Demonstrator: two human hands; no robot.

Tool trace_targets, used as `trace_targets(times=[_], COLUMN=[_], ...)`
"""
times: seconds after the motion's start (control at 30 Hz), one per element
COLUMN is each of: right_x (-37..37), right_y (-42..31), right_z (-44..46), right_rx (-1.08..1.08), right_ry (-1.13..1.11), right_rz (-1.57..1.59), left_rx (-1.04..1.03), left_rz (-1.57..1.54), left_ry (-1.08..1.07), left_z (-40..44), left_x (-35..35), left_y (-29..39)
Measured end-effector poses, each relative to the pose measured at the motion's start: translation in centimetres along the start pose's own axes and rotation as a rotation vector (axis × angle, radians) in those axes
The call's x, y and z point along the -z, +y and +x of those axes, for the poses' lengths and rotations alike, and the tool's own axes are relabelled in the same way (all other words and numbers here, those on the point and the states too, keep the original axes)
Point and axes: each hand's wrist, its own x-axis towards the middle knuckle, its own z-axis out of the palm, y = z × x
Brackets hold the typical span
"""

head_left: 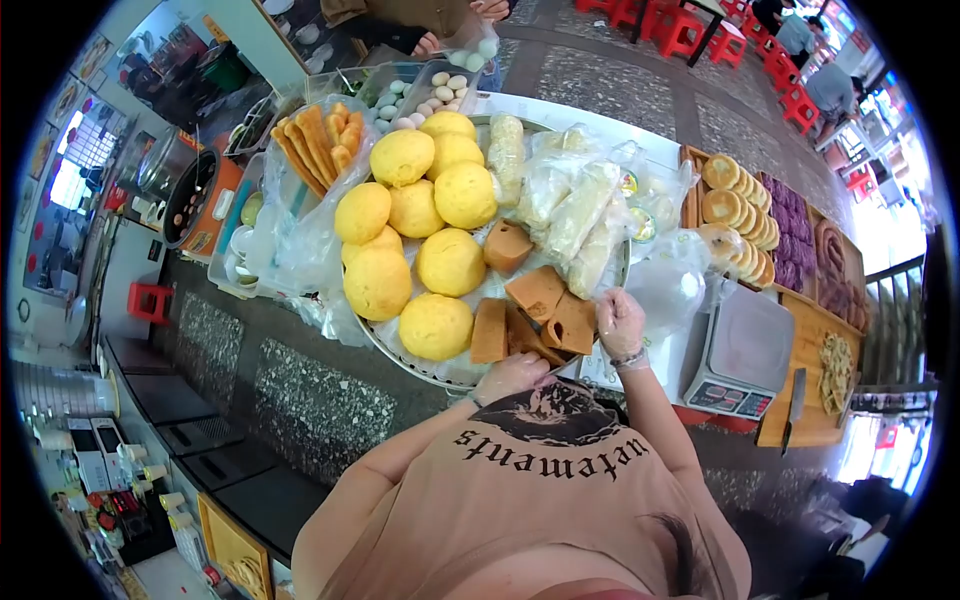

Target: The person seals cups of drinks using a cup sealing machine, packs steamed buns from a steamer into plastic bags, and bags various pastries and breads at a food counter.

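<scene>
A large round tray (378, 345) carries yellow round buns (436, 327) and brown sponge cake pieces (536, 293). My left hand (512, 377), in a clear plastic glove, is at the tray's near rim, against the lowest cake pieces; its fingertips are partly hidden. My right hand (622, 322), gloved too, is closed in a fist at the tray's right edge, beside the cake. Whatever it grips, if anything, is hidden. Behind the cake lie pale rolls in plastic wrap (580, 212).
Fried dough sticks (305, 145) and eggs (443, 92) stand beyond the tray. A person (420, 25) across the table holds a bag of eggs (476, 52). To the right are a digital scale (745, 340), a knife (794, 410) on a board, and flat round cakes (728, 208).
</scene>
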Motion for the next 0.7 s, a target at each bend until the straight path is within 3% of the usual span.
trace_targets(times=[0.7], right_x=[0.25], right_y=[0.24], right_z=[-0.13], right_rx=[0.031], right_ry=[-0.008], right_rz=[0.024], left_rx=[0.072], left_rz=[0.032], left_ry=[-0.02], left_z=[0.06], left_x=[0.17], left_y=[0.63])
